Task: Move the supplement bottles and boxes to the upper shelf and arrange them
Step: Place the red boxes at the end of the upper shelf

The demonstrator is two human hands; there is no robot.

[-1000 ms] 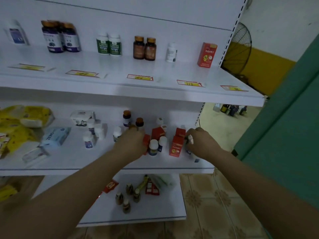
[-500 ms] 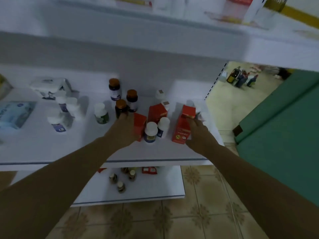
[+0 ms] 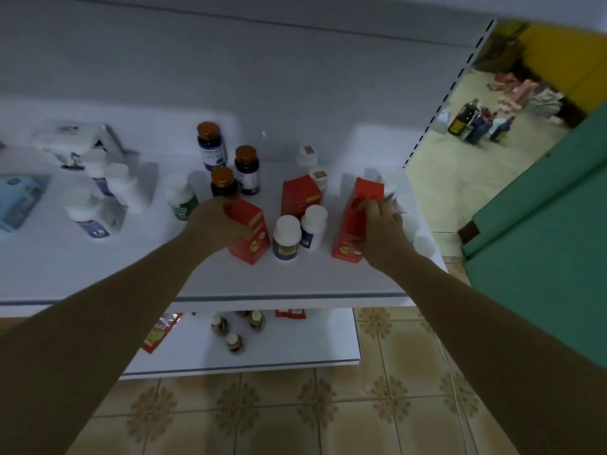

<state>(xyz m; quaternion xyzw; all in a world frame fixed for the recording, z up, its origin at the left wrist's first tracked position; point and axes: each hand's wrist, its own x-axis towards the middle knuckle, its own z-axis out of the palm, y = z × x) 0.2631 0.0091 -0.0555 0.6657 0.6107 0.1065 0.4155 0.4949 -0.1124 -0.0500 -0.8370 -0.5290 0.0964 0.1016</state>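
Observation:
On the white middle shelf [image 3: 295, 280] stand three red boxes among supplement bottles. My left hand [image 3: 215, 224] grips the left red box [image 3: 251, 238] from its left side. My right hand [image 3: 382, 228] is closed around the right red box [image 3: 353, 224], which stands tall near the shelf's right end. A third red box [image 3: 300, 195] stands free between them, behind two white-capped bottles [image 3: 287, 238]. Dark bottles with orange caps [image 3: 212, 146] stand further back. The upper shelf is out of view.
White bottles [image 3: 108, 192] and tissue packs [image 3: 19, 201] sit on the left of the shelf. More white bottles [image 3: 423, 246] crowd its right edge. A lower shelf [image 3: 295, 353] holds small jars and red packets. Tiled floor lies below, a green panel [image 3: 542, 224] at the right.
The view has tilted down, so the upper shelf has left the frame. Both hands have closed on the red boxes they reached for a second ago.

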